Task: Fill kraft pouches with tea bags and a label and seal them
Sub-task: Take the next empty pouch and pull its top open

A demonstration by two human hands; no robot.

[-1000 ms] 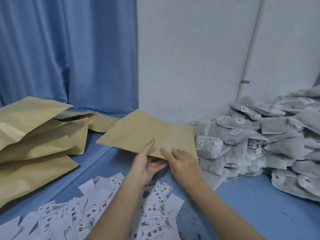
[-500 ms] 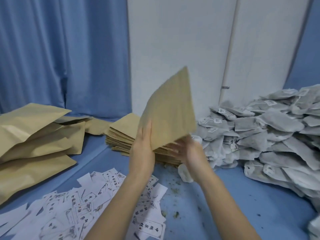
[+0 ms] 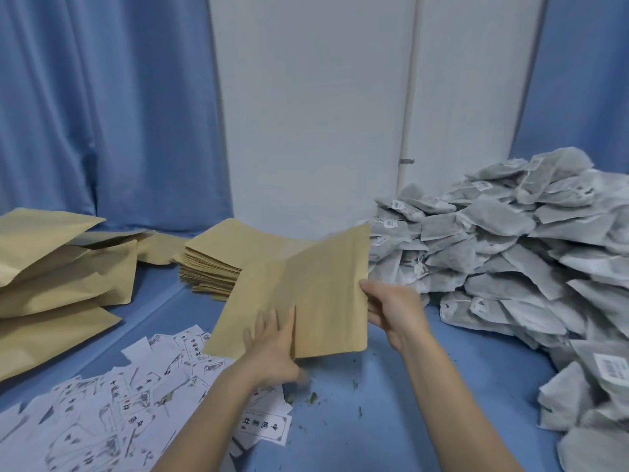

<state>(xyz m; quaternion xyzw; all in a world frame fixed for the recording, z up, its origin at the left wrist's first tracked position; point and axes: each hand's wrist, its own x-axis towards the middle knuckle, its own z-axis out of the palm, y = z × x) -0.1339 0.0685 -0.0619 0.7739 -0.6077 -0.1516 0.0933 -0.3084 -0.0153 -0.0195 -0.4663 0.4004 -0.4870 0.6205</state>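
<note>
I hold one flat kraft pouch (image 3: 323,287) in the air over the blue table, tilted toward me. My right hand (image 3: 391,311) grips its right edge, thumb on the front. My left hand (image 3: 272,349) holds its lower part, fingers spread on the left panel beside a vertical fold or opening edge. Behind it lies a stack of empty kraft pouches (image 3: 218,260). A big heap of grey tea bags (image 3: 493,253) fills the right side. White printed labels (image 3: 119,403) are scattered at the lower left.
Several bulging kraft pouches (image 3: 51,267) lie piled at the far left. Tea crumbs (image 3: 313,398) dot the blue tabletop (image 3: 374,420) between my forearms. A blue curtain and a white wall close off the back.
The pouch came off the stack, stood upright half a second ago, and now sits lower and turned toward me. My right hand has shifted to its right edge.
</note>
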